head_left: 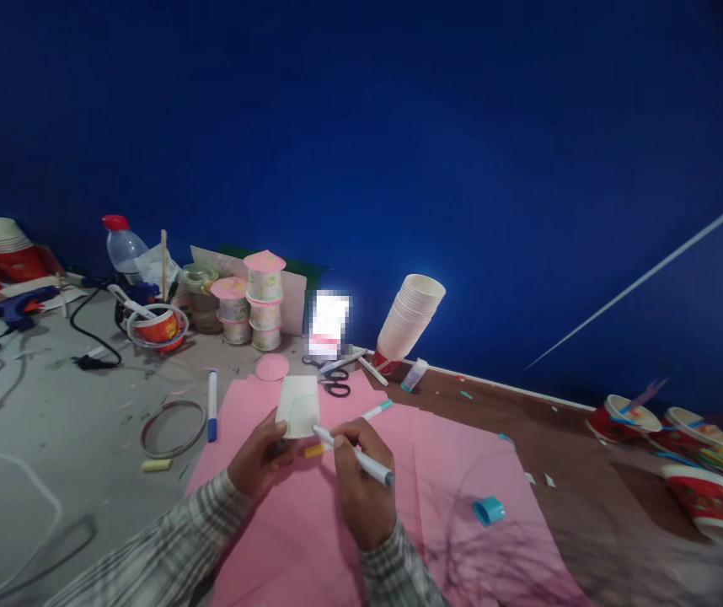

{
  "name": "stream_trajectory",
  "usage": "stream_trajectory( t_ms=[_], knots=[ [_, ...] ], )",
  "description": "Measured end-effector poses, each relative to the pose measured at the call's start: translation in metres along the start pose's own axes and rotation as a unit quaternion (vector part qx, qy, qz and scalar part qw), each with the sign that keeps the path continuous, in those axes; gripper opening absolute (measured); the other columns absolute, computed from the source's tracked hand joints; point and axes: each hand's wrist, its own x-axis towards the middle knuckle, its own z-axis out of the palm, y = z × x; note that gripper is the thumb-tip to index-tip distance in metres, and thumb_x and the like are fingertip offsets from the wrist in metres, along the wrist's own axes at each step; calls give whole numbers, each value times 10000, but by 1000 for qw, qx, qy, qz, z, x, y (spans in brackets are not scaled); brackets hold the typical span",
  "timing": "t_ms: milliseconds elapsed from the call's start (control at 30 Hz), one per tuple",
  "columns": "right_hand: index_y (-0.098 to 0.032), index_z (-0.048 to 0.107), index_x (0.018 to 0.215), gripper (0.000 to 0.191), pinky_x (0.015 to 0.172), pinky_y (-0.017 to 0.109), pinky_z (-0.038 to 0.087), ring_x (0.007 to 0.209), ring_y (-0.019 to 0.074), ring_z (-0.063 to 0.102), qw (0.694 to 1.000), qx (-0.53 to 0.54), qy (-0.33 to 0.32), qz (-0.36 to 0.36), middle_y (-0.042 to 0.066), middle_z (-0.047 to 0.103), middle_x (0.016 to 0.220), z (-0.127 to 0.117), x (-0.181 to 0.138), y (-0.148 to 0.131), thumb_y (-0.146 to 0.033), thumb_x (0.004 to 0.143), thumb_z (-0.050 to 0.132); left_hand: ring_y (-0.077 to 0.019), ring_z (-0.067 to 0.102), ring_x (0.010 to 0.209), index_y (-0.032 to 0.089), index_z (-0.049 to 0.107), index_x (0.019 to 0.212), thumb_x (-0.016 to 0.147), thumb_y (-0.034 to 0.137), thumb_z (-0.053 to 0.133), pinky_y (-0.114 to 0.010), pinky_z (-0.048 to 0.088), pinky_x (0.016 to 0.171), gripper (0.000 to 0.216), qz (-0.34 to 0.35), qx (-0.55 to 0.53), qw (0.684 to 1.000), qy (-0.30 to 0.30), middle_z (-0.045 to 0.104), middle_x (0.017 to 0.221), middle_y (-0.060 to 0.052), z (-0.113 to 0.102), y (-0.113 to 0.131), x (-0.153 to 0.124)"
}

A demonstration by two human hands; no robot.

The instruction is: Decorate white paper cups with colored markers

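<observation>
A small white paper card [299, 406] is held upright above the large pink paper sheet [311, 523], pinched at its lower left edge by the left hand [261, 459], whose fingers are curled closed around it. Its long axis runs nearly vertical, leaning slightly, with the top edge toward the blue wall [399, 126]; a faint green line is seen on its face. The right hand [361, 489] is closed around a white felt-tip marker pen [354, 455], gripped near the front. The pen's long axis is slanted — the tip points up and left and touches the card's lower right corner, while the grey rear end points down and right. A turquoise pen cap [488, 510] lies on the pink sheet, well apart to the right of the hands.

On the bench [51, 421], a leaning stack of white paper cups [409, 320] is seen with its open mouths turned up and to the right; whether anything is inside cannot be told. Two stacks of small pink-lidded tubs [254, 308] stand closed near the wall. A red printed paper cup [160, 327] sits inside a clear ring — a white tool handle sticks out of it. Red printed cups [703, 489] at the far right lie beside a bundle of coloured straws. Black-handled scissors [334, 384] lie just beyond the pink sheet, and a blue marker pen [211, 405] lies on the bench left of the sheet.
</observation>
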Motion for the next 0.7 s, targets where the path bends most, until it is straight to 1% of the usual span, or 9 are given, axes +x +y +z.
stream_trajectory(
  t_ms=[67, 133, 233, 333, 400, 500, 700],
  knots=[
    [-221, 610, 577, 182, 480, 259, 426, 495, 188, 543, 1000, -3, -3, 5, -32, 598, 528, -1, 1, 0, -166, 721, 513, -65, 230, 259, 153, 573, 628, 620, 333, 548, -242, 269, 335, 182, 3, -2, 1000, 5, 408, 312, 78, 1, 1, -1],
    [-220, 607, 576, 188, 462, 253, 421, 489, 186, 541, 1000, 7, -3, 6, -34, 588, 522, -2, 1, -1, -170, 729, 510, -63, 226, 261, 151, 577, 629, 617, 333, 553, -242, 257, 333, 184, 3, 1, 1000, 6, 427, 322, 70, 1, 1, -1],
    [-220, 633, 647, 168, 459, 252, 437, 500, 188, 560, 999, 35, 6, -4, -26, 603, 565, -3, 1, -6, -182, 748, 504, -68, 218, 266, 144, 591, 665, 628, 344, 546, -246, 210, 318, 208, -2, 15, 1000, 0, 439, 341, 60, -1, -2, 0],
    [-217, 656, 736, 138, 501, 263, 474, 554, 199, 600, 999, 51, -10, -16, -13, 631, 634, -3, 0, -9, -185, 754, 523, -73, 224, 276, 139, 595, 696, 636, 345, 544, -250, 176, 311, 221, -5, 29, 1000, -10, 445, 365, 54, -3, -5, 1],
    [-215, 662, 774, 129, 529, 270, 487, 588, 204, 615, 998, 49, -24, -22, -6, 641, 671, -1, -2, -9, -187, 758, 538, -77, 237, 282, 140, 590, 695, 634, 340, 548, -250, 166, 307, 213, 1, 33, 999, -8, 444, 375, 53, -3, -6, 1],
    [-220, 666, 797, 125, 557, 277, 492, 617, 205, 621, 999, 33, -26, -33, -5, 648, 695, 2, -3, -7, -188, 763, 550, -81, 248, 286, 144, 585, 707, 633, 336, 551, -249, 160, 301, 209, 12, 37, 999, -2, 433, 375, 60, -3, -7, 1],
    [-218, 662, 795, 119, 560, 270, 489, 623, 202, 624, 999, 16, -28, -31, -6, 660, 699, 6, -5, -2, -178, 752, 559, -76, 245, 286, 130, 584, 717, 626, 334, 564, -252, 140, 296, 223, 11, 39, 999, -4, 441, 385, 55, -2, -5, -1]
  ],
)
